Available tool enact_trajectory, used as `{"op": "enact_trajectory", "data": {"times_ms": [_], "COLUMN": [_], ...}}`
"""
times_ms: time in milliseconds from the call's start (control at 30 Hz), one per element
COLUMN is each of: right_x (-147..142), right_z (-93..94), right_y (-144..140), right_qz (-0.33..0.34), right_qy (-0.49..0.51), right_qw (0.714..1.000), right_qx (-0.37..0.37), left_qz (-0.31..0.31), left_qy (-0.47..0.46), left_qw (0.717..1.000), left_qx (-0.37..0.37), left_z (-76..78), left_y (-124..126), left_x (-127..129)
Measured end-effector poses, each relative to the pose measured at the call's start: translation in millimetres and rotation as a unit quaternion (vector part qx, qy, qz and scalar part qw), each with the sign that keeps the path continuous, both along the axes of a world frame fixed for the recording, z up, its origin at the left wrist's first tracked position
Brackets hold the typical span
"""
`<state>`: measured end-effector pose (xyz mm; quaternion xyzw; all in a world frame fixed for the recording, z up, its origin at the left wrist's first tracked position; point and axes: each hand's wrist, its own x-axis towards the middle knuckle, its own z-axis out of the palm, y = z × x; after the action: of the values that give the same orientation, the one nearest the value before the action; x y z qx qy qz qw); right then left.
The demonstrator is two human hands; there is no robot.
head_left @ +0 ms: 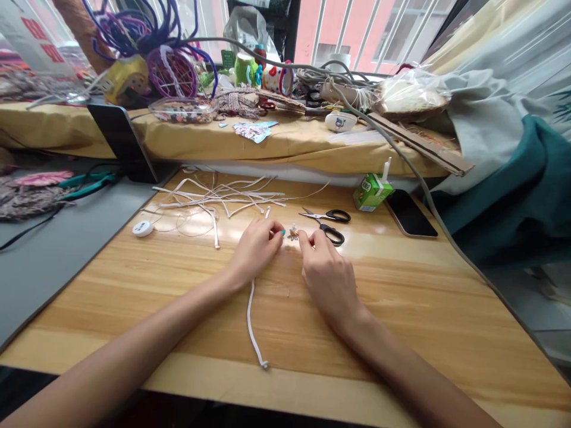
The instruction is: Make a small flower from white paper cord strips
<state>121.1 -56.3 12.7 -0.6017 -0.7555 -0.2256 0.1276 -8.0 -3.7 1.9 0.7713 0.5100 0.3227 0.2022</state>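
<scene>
**Two hands pinch a small beaded piece on the wooden table**

The left hand (pixel 256 245) and the right hand (pixel 328 270) meet over a tiny beaded ornament (pixel 293 232), which lies on the wooden table (pixel 401 297) between their fingertips. Both hands have fingers drawn together around the piece; whether either truly clamps it is too small to tell. A white cord (pixel 251 318) runs out from under the left hand toward the person and ends in a small knot near the table's edge.

Just beyond the right hand's fingertips lie black-handled scissors (pixel 330 221), blades shut. Farther out past the grip and to its right stands a green drink carton (pixel 372 191) with a white straw in its top, and beside that a dark phone (pixel 409 214) lies flat. Beyond the left hand a loose tangle of white strips (pixel 214 199) spreads over the table, with a round white tape measure (pixel 143 228) at its left.

Well past the grip, on the cloth-covered shelf (pixel 285 142), a clear plastic tub (pixel 184 110) holds many small mixed beads. A shallow basket (pixel 413 104) wrapped in clear plastic sits to the right; its contents are unclear.
</scene>
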Motion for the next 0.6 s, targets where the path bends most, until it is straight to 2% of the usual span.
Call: {"op": "enact_trajectory", "data": {"times_ms": [133, 233, 333, 600], "right_x": [3.7, 6.4, 8.9, 16.4], "right_z": [-2.4, -4.0, -3.8, -2.7], "right_y": [0.9, 1.6, 2.8, 5.6], "right_qz": [0.040, 0.051, 0.057, 0.090], "right_qy": [0.031, 0.053, 0.078, 0.119], "right_qw": [0.999, 0.997, 0.995, 0.989], "right_qx": [-0.014, -0.021, -0.026, 0.011], "left_qz": [-0.031, -0.056, -0.071, -0.010], "left_qy": [-0.045, -0.068, -0.110, -0.164], "left_qw": [0.998, 0.991, 0.984, 0.977], "left_qx": [-0.044, -0.098, -0.118, -0.138], "left_z": [5.6, 9.1, 9.4, 9.4], "left_y": [-0.8, -2.6, -3.0, -1.0], "left_x": [-1.9, -2.5, -3.0, -4.0]}}
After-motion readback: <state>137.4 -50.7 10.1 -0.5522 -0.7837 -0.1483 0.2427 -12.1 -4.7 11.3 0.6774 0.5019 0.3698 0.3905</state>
